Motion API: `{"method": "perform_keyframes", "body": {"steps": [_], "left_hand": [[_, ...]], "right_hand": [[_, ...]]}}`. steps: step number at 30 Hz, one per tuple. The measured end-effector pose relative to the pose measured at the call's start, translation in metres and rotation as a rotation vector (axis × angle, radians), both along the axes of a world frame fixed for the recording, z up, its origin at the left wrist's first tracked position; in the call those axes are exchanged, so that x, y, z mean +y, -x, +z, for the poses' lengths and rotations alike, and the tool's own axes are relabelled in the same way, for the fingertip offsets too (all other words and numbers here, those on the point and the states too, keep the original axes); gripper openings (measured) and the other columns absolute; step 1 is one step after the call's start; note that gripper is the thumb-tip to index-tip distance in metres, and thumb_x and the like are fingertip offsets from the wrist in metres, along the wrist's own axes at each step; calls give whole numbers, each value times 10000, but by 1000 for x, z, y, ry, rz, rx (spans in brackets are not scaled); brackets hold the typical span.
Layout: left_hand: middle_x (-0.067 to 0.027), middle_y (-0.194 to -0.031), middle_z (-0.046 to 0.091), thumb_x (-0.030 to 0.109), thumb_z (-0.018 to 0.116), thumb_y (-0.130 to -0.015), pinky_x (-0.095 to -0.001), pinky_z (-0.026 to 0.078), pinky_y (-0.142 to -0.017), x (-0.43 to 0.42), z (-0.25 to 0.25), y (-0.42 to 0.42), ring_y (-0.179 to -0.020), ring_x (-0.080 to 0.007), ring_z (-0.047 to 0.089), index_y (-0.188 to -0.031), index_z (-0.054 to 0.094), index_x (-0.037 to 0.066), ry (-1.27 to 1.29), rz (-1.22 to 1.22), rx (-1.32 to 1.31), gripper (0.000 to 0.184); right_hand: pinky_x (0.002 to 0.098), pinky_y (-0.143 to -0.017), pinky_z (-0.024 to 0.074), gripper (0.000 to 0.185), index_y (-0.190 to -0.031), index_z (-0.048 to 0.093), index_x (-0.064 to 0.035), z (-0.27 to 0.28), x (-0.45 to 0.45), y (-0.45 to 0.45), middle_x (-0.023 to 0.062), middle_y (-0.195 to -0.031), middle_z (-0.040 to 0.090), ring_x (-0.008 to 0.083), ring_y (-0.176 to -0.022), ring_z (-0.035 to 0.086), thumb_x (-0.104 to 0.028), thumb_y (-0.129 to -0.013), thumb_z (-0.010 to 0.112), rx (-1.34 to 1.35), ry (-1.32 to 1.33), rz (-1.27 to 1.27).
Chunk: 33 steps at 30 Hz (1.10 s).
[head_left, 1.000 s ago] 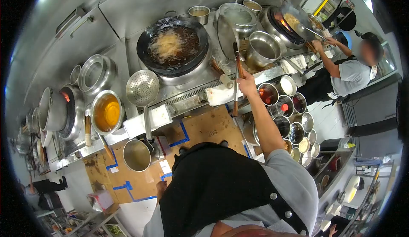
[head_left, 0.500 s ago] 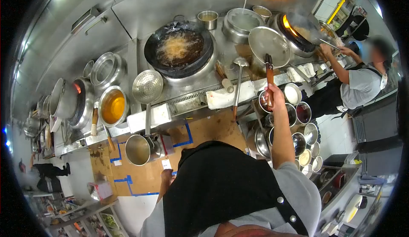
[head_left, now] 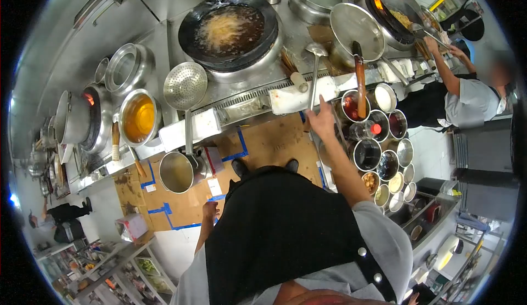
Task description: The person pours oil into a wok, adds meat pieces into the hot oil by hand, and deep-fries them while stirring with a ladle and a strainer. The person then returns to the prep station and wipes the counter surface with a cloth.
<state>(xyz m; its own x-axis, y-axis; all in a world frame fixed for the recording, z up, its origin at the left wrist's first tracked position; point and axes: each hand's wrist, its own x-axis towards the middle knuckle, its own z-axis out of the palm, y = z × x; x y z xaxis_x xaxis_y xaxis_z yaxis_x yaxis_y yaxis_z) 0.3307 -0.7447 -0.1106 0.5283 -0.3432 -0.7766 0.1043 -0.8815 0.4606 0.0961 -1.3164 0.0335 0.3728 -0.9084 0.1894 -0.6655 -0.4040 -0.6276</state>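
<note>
My right hand [head_left: 324,123] is at the handle of a metal ladle [head_left: 315,69] lying across the counter edge. Its index finger and thumb are stretched apart near the handle; I cannot make out a grip. Just right of it, a round mesh strainer [head_left: 357,28] rests with its brown wooden handle pointing toward me. My left hand [head_left: 210,212] hangs low beside my apron, fingers loosely apart, with nothing visible in it. A perforated skimmer [head_left: 185,85] lies over a pot [head_left: 177,172]. Behind the counter edge, a black wok [head_left: 186,36] holds bubbling oil with pale food.
Several seasoning containers [head_left: 366,154] stand at my right. A bowl of amber liquid [head_left: 141,118] sits left of the skimmer. At far right a co-worker [head_left: 466,99] handles a flaming wok [head_left: 384,25]. Cardboard [head_left: 274,146] with blue tape covers the floor.
My right hand has let go of the strainer's wooden handle and moved left to the ladle handle. The strainer now rests on the counter side. My left hand's fingers look looser.
</note>
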Motion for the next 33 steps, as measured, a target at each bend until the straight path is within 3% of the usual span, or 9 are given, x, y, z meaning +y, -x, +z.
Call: {"method": "perform_keyframes", "body": {"steps": [1, 4, 6, 13, 17, 21, 26, 27, 33], "left_hand": [[-108, -785, 659, 149, 589, -983, -372, 533, -478, 3, 3, -8, -573, -240, 657, -1023, 677, 30, -42, -201, -33, 153], [-100, -732, 618, 132, 610, -967, -374, 517, -465, 49, -41, -37, -521, -225, 609, -991, 669, 37, 85, -159, -60, 114], [-105, -736, 621, 138, 607, -967, -373, 520, -467, 57, -53, -58, -518, -222, 603, -1000, 673, 39, 89, -46, -65, 123], [-158, -825, 689, 389, 661, -835, -471, 535, -633, 77, -94, -137, -771, -336, 682, -898, 662, 86, 127, -145, -110, 309], [-146, -834, 691, 223, 661, -899, -418, 565, -555, 71, -104, -183, -678, -267, 683, -985, 697, 43, 94, -211, -125, 203], [-133, -857, 701, 167, 690, -903, -396, 591, -550, 45, -97, -215, -664, -236, 698, -971, 723, 39, 129, -97, -139, 148], [-97, -834, 666, 142, 647, -910, -363, 537, -513, -12, -62, -206, -677, -232, 679, -1026, 675, 40, 248, 464, 53, 157], [-90, -829, 659, 137, 639, -911, -356, 526, -505, -15, -56, -200, -680, -231, 676, -1037, 666, 40, 264, 524, 70, 161], [-111, -842, 673, 158, 612, -924, -345, 504, -466, 28, -77, -149, -624, -227, 668, -1054, 662, 28, 215, 682, 167, 190]], "right_hand": [[417, -813, 584, 653, -1466, 479, -40, -110, -19, 0, 225, -1049, 705, 336, -947, 711, -195, -886, 736, -33, 204, -49], [384, -519, 542, 404, -1232, 587, -22, -76, -31, -21, 136, -778, 661, 249, -626, 673, -173, -880, 717, -565, -1133, -226], [350, -353, 403, 185, -1028, 588, -51, -61, -40, -35, 53, -607, 549, 169, -426, 535, -118, -880, 676, -357, -816, -321], [310, -428, 409, 187, -959, 575, -9, 46, 36, -58, 41, -643, 570, 131, -469, 521, -124, -898, 711, -409, -647, -94], [402, -943, 528, 566, -1359, 557, 55, 153, 49, -98, 218, -1101, 729, 307, -1047, 698, -164, -874, 749, -35, -263, 169], [396, -1046, 477, 695, -1486, 477, 12, 145, 17, -165, 261, -1316, 656, 366, -1220, 640, -189, -876, 741, 182, -218, 334], [411, -909, 543, 716, -1549, 418, -42, 126, -24, -252, 273, -1225, 686, 360, -1032, 702, -187, -909, 703, 234, -335, 345], [389, -682, 564, 707, -1566, 407, -64, 135, -25, -261, 190, -985, 727, 261, -735, 688, -183, -930, 693, 170, -449, 298], [316, -489, 455, 325, -1249, 618, -9, 160, -46, -310, 15, -685, 567, 120, -519, 532, -172, -973, 669, -200, -565, 286]]}}
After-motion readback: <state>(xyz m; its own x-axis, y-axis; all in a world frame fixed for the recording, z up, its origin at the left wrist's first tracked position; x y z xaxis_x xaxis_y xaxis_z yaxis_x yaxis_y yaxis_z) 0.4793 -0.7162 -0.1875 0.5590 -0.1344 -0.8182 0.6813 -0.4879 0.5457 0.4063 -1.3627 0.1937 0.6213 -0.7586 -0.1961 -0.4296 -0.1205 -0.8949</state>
